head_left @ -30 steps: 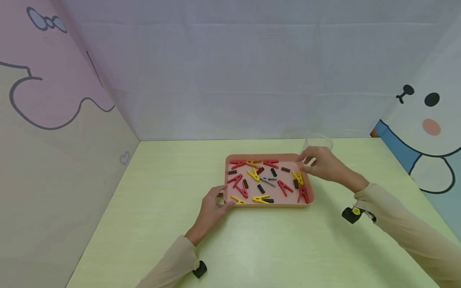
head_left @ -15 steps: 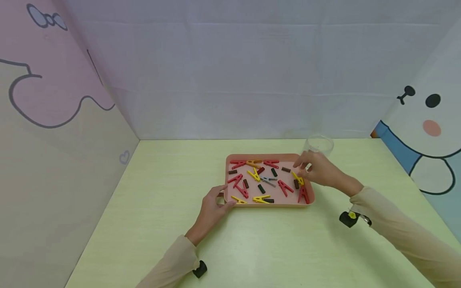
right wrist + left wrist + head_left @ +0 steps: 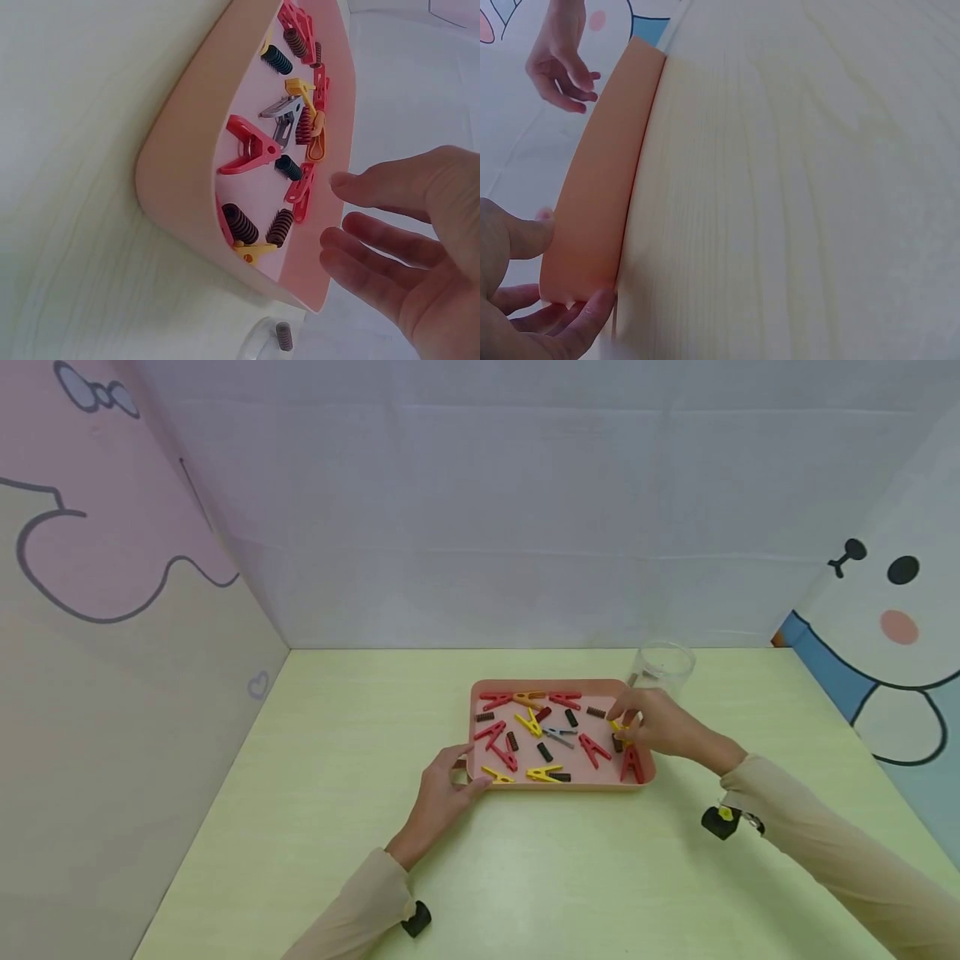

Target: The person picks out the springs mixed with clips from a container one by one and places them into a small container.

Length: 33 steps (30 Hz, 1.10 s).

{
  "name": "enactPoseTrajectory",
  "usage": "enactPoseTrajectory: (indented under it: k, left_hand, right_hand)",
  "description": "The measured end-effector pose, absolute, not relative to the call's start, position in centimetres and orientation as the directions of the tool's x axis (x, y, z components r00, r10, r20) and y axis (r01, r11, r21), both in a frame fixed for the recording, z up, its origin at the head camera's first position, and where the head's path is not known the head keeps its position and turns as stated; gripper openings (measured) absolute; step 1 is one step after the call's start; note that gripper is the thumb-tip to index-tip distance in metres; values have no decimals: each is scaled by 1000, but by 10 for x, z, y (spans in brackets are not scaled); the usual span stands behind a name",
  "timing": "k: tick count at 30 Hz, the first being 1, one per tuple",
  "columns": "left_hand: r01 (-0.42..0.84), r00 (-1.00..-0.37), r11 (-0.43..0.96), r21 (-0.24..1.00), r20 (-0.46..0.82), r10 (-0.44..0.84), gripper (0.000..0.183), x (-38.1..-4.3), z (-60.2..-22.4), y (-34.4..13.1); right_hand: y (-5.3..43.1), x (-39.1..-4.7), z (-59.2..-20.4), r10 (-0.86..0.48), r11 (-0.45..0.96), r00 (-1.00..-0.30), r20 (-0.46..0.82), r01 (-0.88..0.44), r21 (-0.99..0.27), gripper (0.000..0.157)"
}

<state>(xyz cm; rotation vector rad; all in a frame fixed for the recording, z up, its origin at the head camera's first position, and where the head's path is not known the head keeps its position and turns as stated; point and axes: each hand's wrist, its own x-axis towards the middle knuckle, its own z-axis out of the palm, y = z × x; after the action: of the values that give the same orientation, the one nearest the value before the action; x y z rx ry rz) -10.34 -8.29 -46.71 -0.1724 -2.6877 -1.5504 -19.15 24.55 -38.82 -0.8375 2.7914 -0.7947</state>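
My left hand grips the front left corner of a pink tray, its thumb and fingers bent round the wall. Red, yellow and grey spring clips lie spread in the tray among several small coil springs. My right hand hovers over the tray's right end, fingers loosely bent with a gap between thumb and fingertips and nothing in it. In the right wrist view, a brown spring, a darker spring and a yellow clip lie near that end. In the head view this hand partly covers the yellow clip.
A clear round cup stands behind the tray's right end, with a spring in it. The tray sits on a pale wooden table. A white backdrop and printed side panels surround the table.
My right hand has come away from the cup, moving left and toward me over the tray's right end. More of the cup shows now. My left hand stays at the tray's corner.
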Motion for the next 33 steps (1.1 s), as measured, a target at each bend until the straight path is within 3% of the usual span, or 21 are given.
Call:
enactPoseTrajectory:
  k: [14, 33]
  left_hand:
    - [97, -995, 492, 865, 72, 70, 59, -105, -467, -83]
    - [94, -995, 493, 865, 65, 76, 60, -107, -472, -83]
  right_hand:
    - [243, -202, -402, -601, 708, -799, -31, -514, -484, 18]
    - [234, -206, -423, -566, 785, -806, -171, -464, -411, 13]
